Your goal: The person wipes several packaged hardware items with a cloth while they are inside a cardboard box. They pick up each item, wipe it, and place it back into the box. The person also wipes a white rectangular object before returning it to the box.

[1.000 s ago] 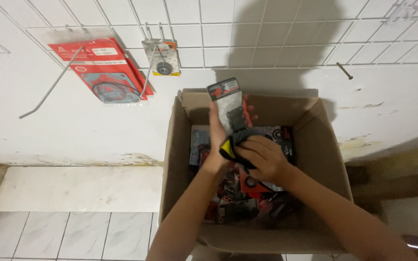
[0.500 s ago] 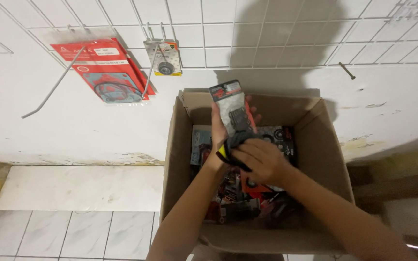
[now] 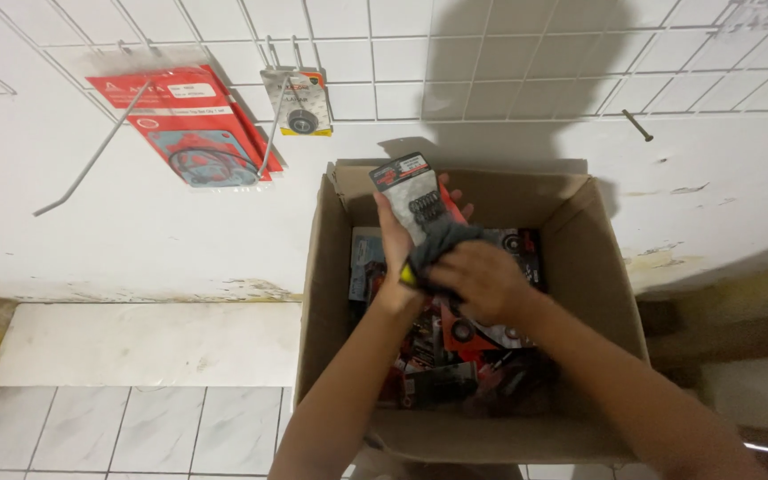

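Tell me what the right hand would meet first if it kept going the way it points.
The right hand points up-left; likely the grey cloth it already presses, then the blister pack in the left hand. Depth is unclear.

Left hand grips blister pack above open box; right hand presses grey cloth on pack; red packets on wall grid, upper left

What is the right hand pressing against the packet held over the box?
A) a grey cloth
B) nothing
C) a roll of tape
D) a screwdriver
A: the right hand presses a grey cloth onto the flat packet that the left hand holds above the cardboard box.
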